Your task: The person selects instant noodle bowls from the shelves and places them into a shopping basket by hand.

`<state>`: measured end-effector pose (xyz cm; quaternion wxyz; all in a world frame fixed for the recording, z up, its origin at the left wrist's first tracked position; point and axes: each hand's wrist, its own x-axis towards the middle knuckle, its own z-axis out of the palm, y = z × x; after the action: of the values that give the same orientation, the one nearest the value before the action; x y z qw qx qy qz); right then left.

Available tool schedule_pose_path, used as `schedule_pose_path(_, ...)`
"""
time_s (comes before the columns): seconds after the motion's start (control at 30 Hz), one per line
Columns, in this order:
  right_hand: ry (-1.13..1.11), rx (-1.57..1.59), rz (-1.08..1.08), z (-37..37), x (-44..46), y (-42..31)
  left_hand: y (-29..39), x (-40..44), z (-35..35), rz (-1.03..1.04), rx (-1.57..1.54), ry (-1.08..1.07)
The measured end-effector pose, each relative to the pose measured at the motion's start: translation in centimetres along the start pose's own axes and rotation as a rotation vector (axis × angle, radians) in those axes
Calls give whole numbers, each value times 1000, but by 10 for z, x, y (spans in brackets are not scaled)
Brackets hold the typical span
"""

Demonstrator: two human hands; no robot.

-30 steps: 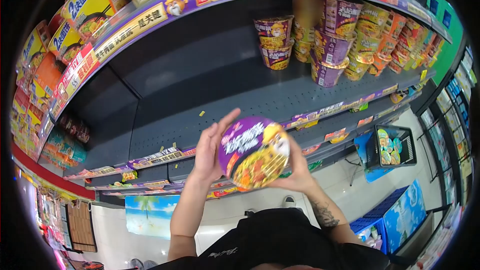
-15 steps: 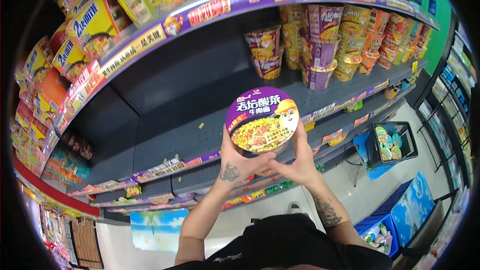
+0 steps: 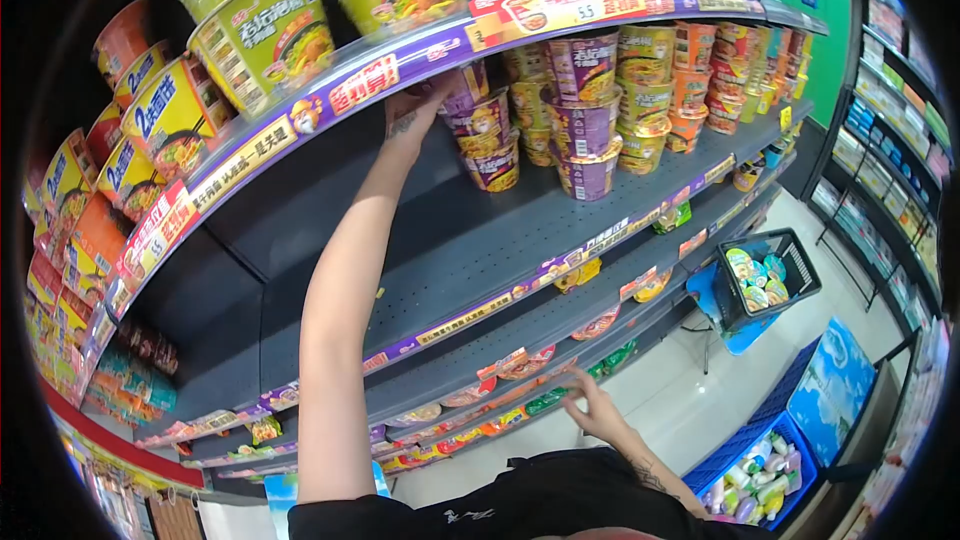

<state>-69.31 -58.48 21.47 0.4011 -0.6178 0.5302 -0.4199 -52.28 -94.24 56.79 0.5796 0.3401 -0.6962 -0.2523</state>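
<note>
My left hand reaches up under the shelf edge and grips a purple instant noodle cup by its left side. That cup sits at the top of a stack of purple noodle cups; the shelf edge hides its upper part and some of my fingers. A second stack of purple noodle cups stands just to the right. Low in front of my body, my right hand hangs in the air with fingers apart, holding nothing.
A price-label strip runs along the upper shelf, with green noodle cups above it. Orange noodle cups stand further right. On the right are a black basket of cups and a blue crate of bottles.
The purple noodle cup has gone from between both hands up to the stack, with my left hand on it. My right hand has let go and dropped lower.
</note>
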Motion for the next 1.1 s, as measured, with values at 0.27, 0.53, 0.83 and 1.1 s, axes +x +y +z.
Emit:
schedule_pose_path(0.27,634,598,1233,44,-347,476,-61,52,32,-25,114,-14)
schedule_pose_path(0.53,1014,838,1399,83,-422,222,-101,64,46,153,72,75)
schedule_pose_path(0.83,838,614,1368,122,-415,210,-125,86,50,126,-337,250)
schedule_pose_path(1.1,809,605,1463,90,-450,220,31,-174,125,572,-176,221)
